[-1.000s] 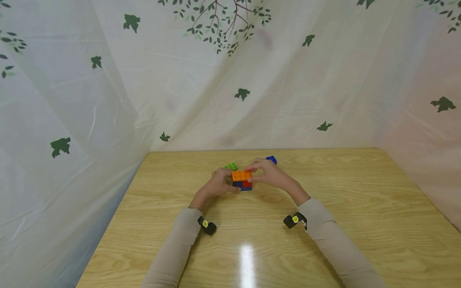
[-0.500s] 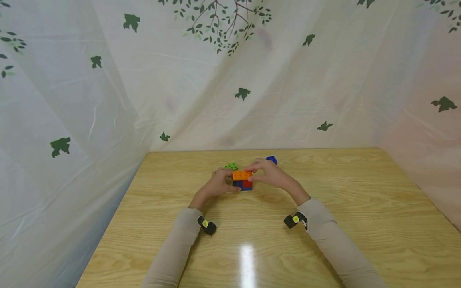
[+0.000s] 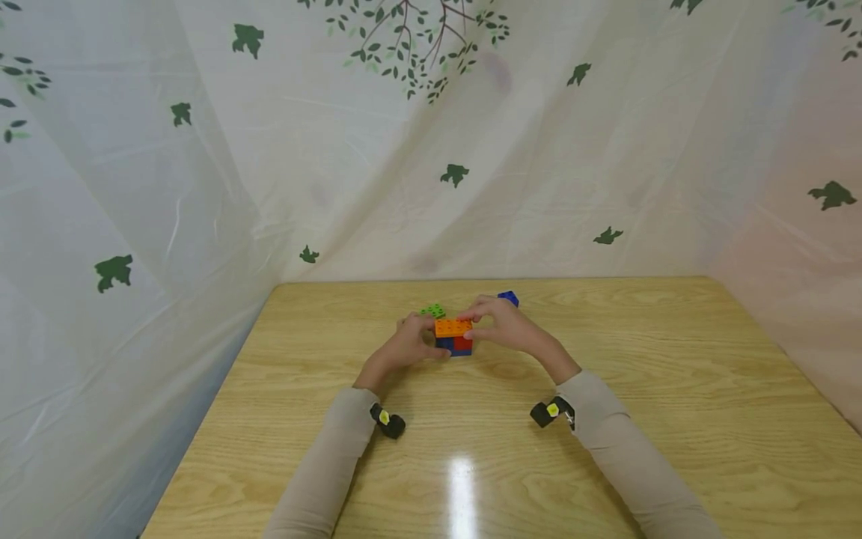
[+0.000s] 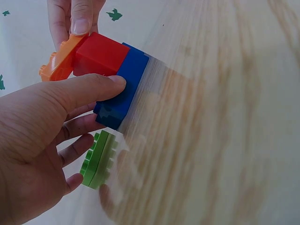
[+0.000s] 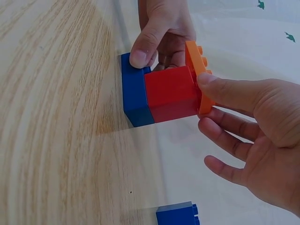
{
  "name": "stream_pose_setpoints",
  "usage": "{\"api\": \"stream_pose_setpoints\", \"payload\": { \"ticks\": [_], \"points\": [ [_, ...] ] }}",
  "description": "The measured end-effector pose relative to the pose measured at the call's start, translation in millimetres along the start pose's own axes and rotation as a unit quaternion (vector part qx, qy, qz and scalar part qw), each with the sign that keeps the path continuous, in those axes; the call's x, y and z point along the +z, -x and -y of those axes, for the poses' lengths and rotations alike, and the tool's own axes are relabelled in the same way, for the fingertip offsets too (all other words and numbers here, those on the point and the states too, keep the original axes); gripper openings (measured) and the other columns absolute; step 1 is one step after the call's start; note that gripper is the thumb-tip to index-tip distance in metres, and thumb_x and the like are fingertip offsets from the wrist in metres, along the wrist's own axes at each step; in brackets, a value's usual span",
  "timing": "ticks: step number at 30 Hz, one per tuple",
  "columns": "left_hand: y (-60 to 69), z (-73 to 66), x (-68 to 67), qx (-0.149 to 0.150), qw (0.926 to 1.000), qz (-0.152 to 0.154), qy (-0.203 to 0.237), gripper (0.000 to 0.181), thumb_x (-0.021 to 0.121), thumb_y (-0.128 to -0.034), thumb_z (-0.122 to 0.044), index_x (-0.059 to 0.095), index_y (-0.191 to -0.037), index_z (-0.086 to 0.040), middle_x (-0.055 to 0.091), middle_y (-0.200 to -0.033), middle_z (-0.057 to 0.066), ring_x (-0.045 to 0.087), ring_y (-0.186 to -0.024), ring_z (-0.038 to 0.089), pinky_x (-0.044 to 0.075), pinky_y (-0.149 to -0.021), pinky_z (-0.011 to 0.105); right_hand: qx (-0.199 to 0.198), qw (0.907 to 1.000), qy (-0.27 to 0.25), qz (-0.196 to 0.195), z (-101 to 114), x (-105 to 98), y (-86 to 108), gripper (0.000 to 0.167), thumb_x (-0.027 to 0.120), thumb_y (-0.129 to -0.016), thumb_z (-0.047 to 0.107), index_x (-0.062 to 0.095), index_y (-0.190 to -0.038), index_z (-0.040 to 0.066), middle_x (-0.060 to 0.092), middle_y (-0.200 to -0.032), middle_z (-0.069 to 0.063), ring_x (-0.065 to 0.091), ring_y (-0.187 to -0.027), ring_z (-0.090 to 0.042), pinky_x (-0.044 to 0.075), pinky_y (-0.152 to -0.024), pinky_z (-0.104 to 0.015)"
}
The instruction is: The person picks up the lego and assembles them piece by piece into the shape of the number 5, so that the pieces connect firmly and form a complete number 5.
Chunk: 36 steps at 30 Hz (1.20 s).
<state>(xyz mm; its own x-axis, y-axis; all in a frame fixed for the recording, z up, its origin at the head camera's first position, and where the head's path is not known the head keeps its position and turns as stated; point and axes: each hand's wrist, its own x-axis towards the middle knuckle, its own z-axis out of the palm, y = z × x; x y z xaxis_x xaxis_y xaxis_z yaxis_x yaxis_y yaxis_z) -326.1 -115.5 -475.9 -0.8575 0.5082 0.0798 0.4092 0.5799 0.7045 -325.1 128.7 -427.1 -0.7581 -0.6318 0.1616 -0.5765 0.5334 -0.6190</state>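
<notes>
A small stack of toy building bricks stands on the table between both hands. At its bottom is a long blue brick, with a red brick above it on the right. Blue also shows beside the red, on the left in the head view. On top lies a thin orange brick, studs up; whether it sits fully down I cannot tell. My left hand holds the blue part, thumb on the near face. My right hand pinches the orange brick's right end between thumb and fingers.
Just behind the stack and my left hand is a loose green brick. Another loose blue brick lies behind my right hand. A pale curtain with leaf prints hangs beyond the wooden table's far edge.
</notes>
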Motion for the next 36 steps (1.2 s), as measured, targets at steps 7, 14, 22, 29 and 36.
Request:
{"api": "stream_pose_setpoints", "payload": {
  "ticks": [7, 14, 22, 29, 36],
  "points": [
    [-0.7, -0.7, -0.5, 0.008, 1.0, 0.0, 0.0, 0.031, 0.086, -0.0835, -0.021, 0.075, -0.11, -0.009, 0.073, -0.112, 0.006, 0.049, -0.108, 0.025, 0.023, -0.102, 0.053, 0.001, 1.0, -0.004, -0.006, 1.2, -0.2, 0.6, 0.034, 0.076, -0.092, 0.017, 0.073, -0.124, 0.005, 0.068, -0.113, -0.011, 0.061, -0.102, -0.034, 0.052, -0.089, -0.049],
    [-0.7, -1.2, -0.4, 0.009, 1.0, 0.0, -0.003, 0.03, 0.086, -0.0832, -0.022, 0.075, -0.109, -0.01, 0.073, -0.111, 0.005, 0.05, -0.108, 0.025, 0.023, -0.102, 0.053, 0.0, 0.9999, -0.01, -0.01, 1.4, -0.3, 1.6, 0.034, 0.077, -0.091, 0.016, 0.073, -0.123, 0.005, 0.067, -0.111, -0.01, 0.06, -0.102, -0.036, 0.052, -0.089, -0.049],
    [-0.2, -1.4, 0.5, 0.005, 1.0, -0.001, -0.006, 0.031, 0.086, -0.0835, -0.023, 0.074, -0.109, -0.01, 0.072, -0.111, 0.005, 0.049, -0.107, 0.024, 0.024, -0.101, 0.052, 0.003, 0.9999, -0.012, -0.007, 1.1, -0.6, 2.2, 0.034, 0.077, -0.092, 0.017, 0.073, -0.124, 0.004, 0.068, -0.112, -0.01, 0.061, -0.102, -0.034, 0.052, -0.087, -0.045],
    [0.0, -2.4, 0.1, 0.004, 1.0, -0.001, -0.007, 0.031, 0.086, -0.0835, -0.022, 0.075, -0.109, -0.009, 0.073, -0.11, 0.005, 0.05, -0.105, 0.025, 0.024, -0.101, 0.052, 0.005, 0.9999, -0.011, -0.003, 2.7, -1.9, 2.3, 0.036, 0.076, -0.092, 0.016, 0.072, -0.125, 0.003, 0.067, -0.108, -0.01, 0.059, -0.1, -0.039, 0.049, -0.084, -0.038],
    [0.1, -3.2, -0.3, 0.009, 0.9999, -0.002, -0.013, 0.03, 0.086, -0.0833, -0.022, 0.074, -0.107, -0.009, 0.072, -0.106, 0.004, 0.051, -0.103, 0.023, 0.025, -0.1, 0.053, 0.001, 1.0, -0.007, -0.001, 1.5, -1.9, 1.9, 0.036, 0.076, -0.092, 0.016, 0.072, -0.126, 0.003, 0.067, -0.106, -0.009, 0.059, -0.098, -0.038, 0.049, -0.083, -0.038]
  ]
}}
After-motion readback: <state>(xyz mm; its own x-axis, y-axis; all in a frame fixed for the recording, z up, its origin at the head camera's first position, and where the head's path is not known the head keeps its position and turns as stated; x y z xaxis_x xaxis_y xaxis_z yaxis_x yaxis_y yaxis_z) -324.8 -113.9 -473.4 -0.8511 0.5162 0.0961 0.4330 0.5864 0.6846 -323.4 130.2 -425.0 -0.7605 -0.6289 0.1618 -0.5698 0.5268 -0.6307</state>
